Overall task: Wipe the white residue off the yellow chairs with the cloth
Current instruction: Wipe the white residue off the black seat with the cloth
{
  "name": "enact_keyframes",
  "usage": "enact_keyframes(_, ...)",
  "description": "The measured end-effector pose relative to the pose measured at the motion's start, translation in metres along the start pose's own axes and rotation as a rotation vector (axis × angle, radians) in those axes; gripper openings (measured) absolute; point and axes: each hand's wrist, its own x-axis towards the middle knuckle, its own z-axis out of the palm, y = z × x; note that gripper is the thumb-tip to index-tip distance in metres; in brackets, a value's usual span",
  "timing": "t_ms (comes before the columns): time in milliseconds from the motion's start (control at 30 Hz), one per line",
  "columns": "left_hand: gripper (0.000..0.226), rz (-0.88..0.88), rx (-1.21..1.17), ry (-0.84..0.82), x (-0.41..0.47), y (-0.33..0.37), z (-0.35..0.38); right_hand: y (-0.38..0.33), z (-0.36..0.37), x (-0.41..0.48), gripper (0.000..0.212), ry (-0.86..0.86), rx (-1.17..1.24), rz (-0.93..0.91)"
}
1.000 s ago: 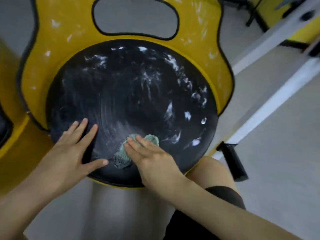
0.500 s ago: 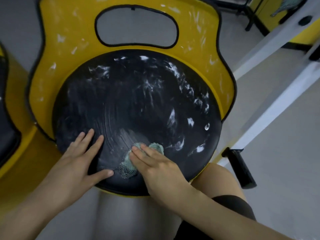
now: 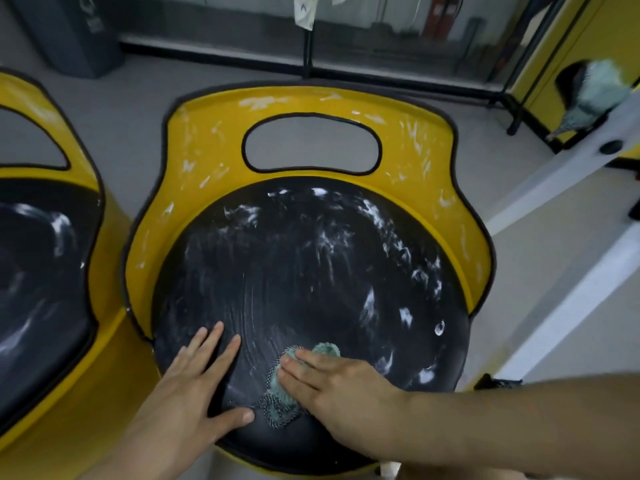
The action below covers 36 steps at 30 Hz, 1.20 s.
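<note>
A yellow chair [image 3: 194, 188] with a round black seat [image 3: 294, 271] fills the middle of the head view. White residue streaks the seat's back and right side and the yellow backrest. My right hand [image 3: 332, 382] presses a small green cloth [image 3: 280, 393] flat against the front of the seat with straight fingers. Spread flat on the seat's front left lies my left hand [image 3: 194, 386], just left of the cloth. The seat around the cloth looks smeared in thin arcs.
A second yellow chair [image 3: 41, 109] with a smeared black seat stands at the left. A grey bin [image 3: 79, 32] is at the back left. White floor rails [image 3: 568, 258] run at the right, with another green cloth [image 3: 595, 91] on a yellow chair at far right.
The camera has tilted up, so the chair sits lower and more of the room shows. Both hands stay at the seat's front; the right hand keeps the cloth pressed down.
</note>
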Motion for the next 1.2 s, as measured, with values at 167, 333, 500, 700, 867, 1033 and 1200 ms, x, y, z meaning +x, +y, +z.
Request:
enact_keyframes(167, 0.107, 0.016, -0.020, 0.045, -0.006, 0.002, 0.001, -0.003, -0.001, 0.003, 0.068, 0.003, 0.115, 0.042)
enact_keyframes(333, 0.102, 0.014, 0.013, 0.122, -0.007, 0.005, 0.007, -0.028, 0.018, -0.001, 0.062, 0.168, 0.191, 0.223)
enact_keyframes(500, 0.099, 0.030, 0.046, 0.153, -0.007, 0.012, 0.011, -0.033, 0.020, 0.010, 0.059, 0.201, 0.180, 0.298)
enact_keyframes(700, 0.099, 0.068, 0.057, 0.170, -0.005, 0.011, 0.013, -0.006, 0.009, -0.003, 0.059, 0.062, 0.159, 0.164)
enact_keyframes(867, 0.102, 0.103, 0.084, 0.184, -0.005, 0.011, 0.020, -0.005, 0.007, -0.023, 0.059, 0.027, 0.155, 0.187)
enact_keyframes(1033, 0.104, 0.094, 0.109, 0.188, 0.001, 0.015, 0.023, 0.013, 0.000, 0.024, 0.075, -0.046, 0.404, 0.401)
enact_keyframes(1200, 0.108, 0.090, 0.117, 0.177, 0.004, 0.012, 0.024, -0.034, 0.001, -0.017, 0.086, -0.113, 0.378, 0.428)
